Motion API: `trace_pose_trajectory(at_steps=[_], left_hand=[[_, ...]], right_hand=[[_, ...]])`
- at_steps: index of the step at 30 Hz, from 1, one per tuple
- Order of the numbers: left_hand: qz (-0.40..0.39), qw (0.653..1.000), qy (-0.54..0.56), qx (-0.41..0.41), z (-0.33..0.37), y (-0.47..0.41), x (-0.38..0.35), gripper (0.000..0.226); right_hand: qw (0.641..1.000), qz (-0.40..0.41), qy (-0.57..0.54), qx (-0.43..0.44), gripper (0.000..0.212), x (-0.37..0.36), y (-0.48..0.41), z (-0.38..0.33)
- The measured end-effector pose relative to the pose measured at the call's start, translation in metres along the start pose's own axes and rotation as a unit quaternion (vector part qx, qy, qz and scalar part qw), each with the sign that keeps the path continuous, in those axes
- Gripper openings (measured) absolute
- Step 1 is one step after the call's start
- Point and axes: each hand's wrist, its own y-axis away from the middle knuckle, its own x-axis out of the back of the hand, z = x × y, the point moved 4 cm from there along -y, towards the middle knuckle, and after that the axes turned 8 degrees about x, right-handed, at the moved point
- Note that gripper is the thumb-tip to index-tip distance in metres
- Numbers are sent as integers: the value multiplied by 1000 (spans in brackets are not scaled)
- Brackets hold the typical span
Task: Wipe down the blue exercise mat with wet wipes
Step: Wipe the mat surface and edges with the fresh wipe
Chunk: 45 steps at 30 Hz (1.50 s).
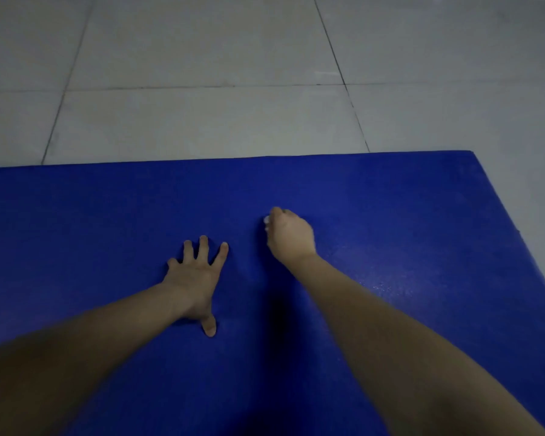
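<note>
Here, starting at the left, we see the left hand (199, 278) lying palm down on the blue exercise mat (76, 221). Its four fingers are straight and fanned apart, and the thumb stretches out to the side toward us. It holds nothing and rests flat on the surface. Just to its right, and a little farther from us, we find the right hand (291, 236), knuckles up, its fingers curled under into a loose fist set down on the mat. We make out a small patch of white at the fingertips on its left side: the wet wipe (266, 220), bunched inside that grip and mostly hidden by the hand. The two hands are near each other but apart, with bare blue between them. Further right, beside the right forearm, we notice a faint speckled sheen on the mat. The mat lies flat on a pale tiled floor (202, 58), its far edge and right-hand corner in view.
</note>
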Motion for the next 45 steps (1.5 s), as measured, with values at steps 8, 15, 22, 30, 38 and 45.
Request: trace_pose_trajectory(at_steps=[8, 15, 22, 30, 38, 45], left_hand=[[67, 995, 44, 64, -26, -29, 43, 165], [29, 996, 64, 58, -21, -51, 36, 175], [38, 995, 72, 52, -22, -51, 33, 174], [37, 995, 74, 52, -24, -49, 33, 174], [41, 995, 77, 51, -24, -49, 32, 174], [40, 995, 70, 58, -24, -52, 32, 175]], right_hand=[[971, 73, 15, -227, 24, 57, 26, 166], [963, 122, -25, -239, 16, 41, 1, 134], [997, 61, -36, -31, 14, -16, -30, -16], [994, 79, 29, -67, 19, 19, -30, 67], [946, 126, 4, -298, 24, 67, -5, 190], [970, 120, -14, -213, 18, 33, -43, 104]])
